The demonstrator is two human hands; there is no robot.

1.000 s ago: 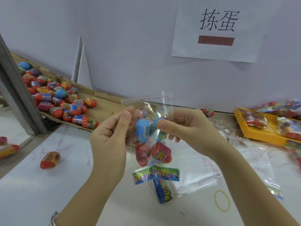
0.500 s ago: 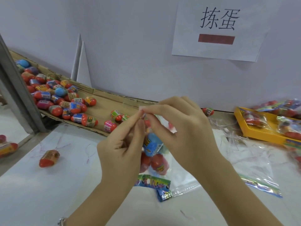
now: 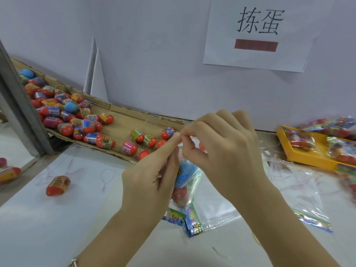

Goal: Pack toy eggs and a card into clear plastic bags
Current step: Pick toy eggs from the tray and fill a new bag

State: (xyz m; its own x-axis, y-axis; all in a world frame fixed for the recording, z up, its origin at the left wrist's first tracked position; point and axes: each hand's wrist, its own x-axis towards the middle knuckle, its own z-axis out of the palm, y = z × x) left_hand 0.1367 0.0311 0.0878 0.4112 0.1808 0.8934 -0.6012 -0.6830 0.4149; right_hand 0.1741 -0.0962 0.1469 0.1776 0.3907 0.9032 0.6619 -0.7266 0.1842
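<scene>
Clear plastic bag (image 3: 193, 181), its mouth pinched by left hand (image 3: 152, 176) and right hand (image 3: 227, 149), probably seals best pressed evenly across

My only camera rides on my head, facing forward and down, close over my left hand (image 3: 152, 182) and right hand (image 3: 227, 151), with the table (image 3: 57, 228) beneath and the wall (image 3: 154, 54) just ahead of me.

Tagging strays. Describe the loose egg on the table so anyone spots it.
Start at the long cardboard tray at the back. On the white table in front of it, left of the left hand, lies one egg. It lies alone, unbagged, red with an orange label.
</scene>
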